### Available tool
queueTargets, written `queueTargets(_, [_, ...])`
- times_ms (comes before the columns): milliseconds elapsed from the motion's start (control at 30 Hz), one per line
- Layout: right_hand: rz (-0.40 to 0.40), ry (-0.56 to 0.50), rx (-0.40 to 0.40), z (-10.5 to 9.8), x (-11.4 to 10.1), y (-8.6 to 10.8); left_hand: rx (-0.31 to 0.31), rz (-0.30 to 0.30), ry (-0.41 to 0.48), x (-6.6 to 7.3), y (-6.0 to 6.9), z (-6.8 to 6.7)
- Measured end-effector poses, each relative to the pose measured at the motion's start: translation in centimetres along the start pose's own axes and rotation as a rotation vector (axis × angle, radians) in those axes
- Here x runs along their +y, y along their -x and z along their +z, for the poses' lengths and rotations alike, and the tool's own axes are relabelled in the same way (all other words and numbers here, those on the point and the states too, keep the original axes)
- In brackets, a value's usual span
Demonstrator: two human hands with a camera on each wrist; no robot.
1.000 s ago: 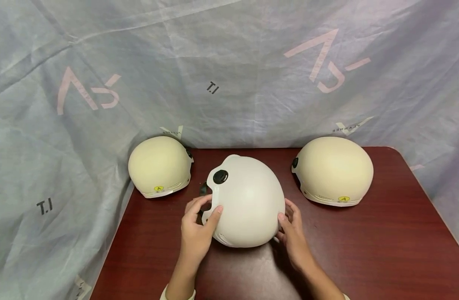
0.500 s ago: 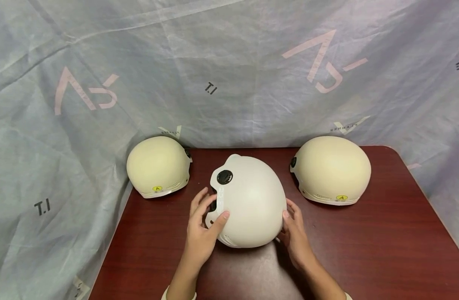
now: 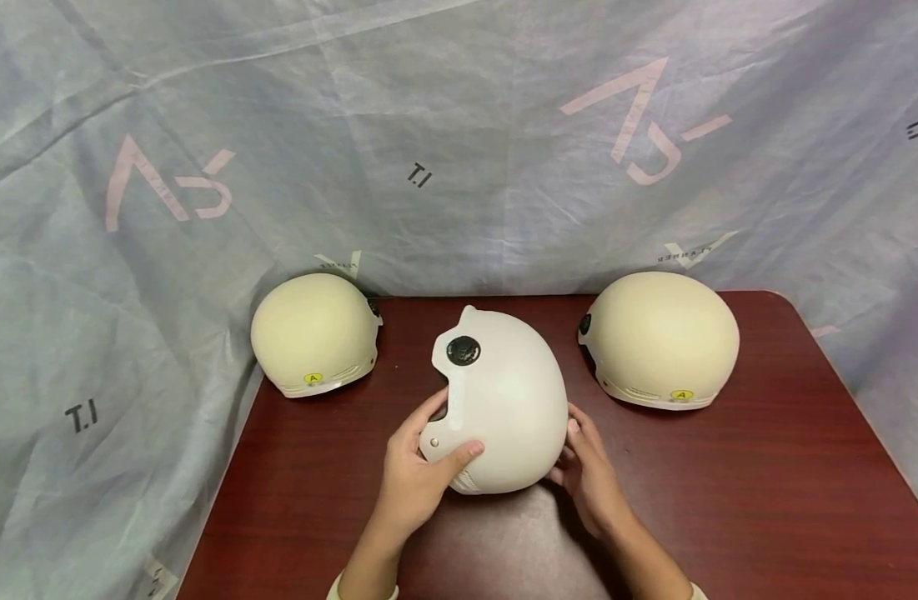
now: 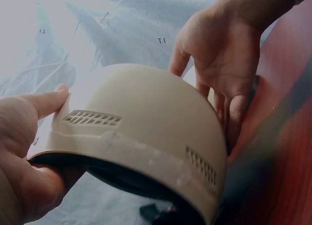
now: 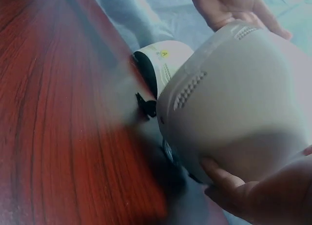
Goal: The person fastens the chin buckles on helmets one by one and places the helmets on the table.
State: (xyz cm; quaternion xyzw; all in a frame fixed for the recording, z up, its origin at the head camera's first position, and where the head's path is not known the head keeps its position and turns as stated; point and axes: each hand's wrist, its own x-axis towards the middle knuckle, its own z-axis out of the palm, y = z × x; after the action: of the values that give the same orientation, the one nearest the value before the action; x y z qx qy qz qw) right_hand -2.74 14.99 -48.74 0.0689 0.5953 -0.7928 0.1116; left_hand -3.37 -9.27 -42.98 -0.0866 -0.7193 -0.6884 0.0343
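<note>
Head: helmet in left hand

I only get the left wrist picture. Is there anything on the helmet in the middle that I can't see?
Observer: Yes! The head view shows a round black disc on the held helmet, farther from the person than the left hand.
Operator: Cool! And are there more helmets? My picture hardly shows anything behind that one.
Observer: There are two more, seen whole in the head view: a cream helmet on the left and a cream helmet on the right, both at the back of the table.
</note>
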Motion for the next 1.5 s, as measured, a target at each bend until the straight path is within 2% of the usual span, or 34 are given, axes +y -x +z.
queueTargets(167, [0.050, 0.021, 0.029, -0.3, 0.1, -0.1, -0.012, -0.027, -0.040, 0.6, 0.2, 0.5])
queueTargets(333, [0.036, 0.120, 0.057, -0.3, -0.3, -0.2, -0.010, -0.026, -0.109, 0.9, 0.6, 1.3])
queueTargets(433, [0.014, 0.143, 0.079, -0.3, -0.6, -0.3, -0.035, 0.014, -0.200, 1.0, 0.9, 1.8])
queueTargets(567, [-0.003, 0.118, 0.071, -0.2, -0.8, -0.4, -0.045, 0.091, -0.306, 1.0, 1.1, 2.2])
queueTargets(800, [0.010, 0.133, 0.067, -0.2, -1.0, -0.4, -0.038, 0.226, -0.419, 0.9, 1.1, 3.0])
queueTargets(933, [-0.032, 0.126, 0.085, -0.2, -1.2, -0.2, -0.044, 0.262, -0.474, 1.1, 1.2, 3.4])
queueTargets(1133, [-0.135, 0.137, 0.101, 0.1, -2.0, 0.6, -0.071, 0.311, -0.504, 1.2, 1.2, 4.1])
queueTargets(1233, [-0.165, 0.164, 0.096, 0.3, -2.3, 1.0, -0.088, 0.301, -0.514, 1.1, 1.3, 4.3])
queueTargets(1300, [-0.168, 0.170, 0.091, 0.4, -2.4, 1.1, -0.111, 0.272, -0.509, 1.0, 1.5, 4.3])
queueTargets(1400, [-0.149, 0.164, 0.088, 0.3, -2.3, 1.1, -0.163, 0.233, -0.455, 0.7, 1.8, 4.0])
queueTargets(1500, [-0.116, 0.164, 0.098, 0.1, -2.1, 1.0, -0.222, 0.255, -0.426, 0.3, 1.9, 3.7])
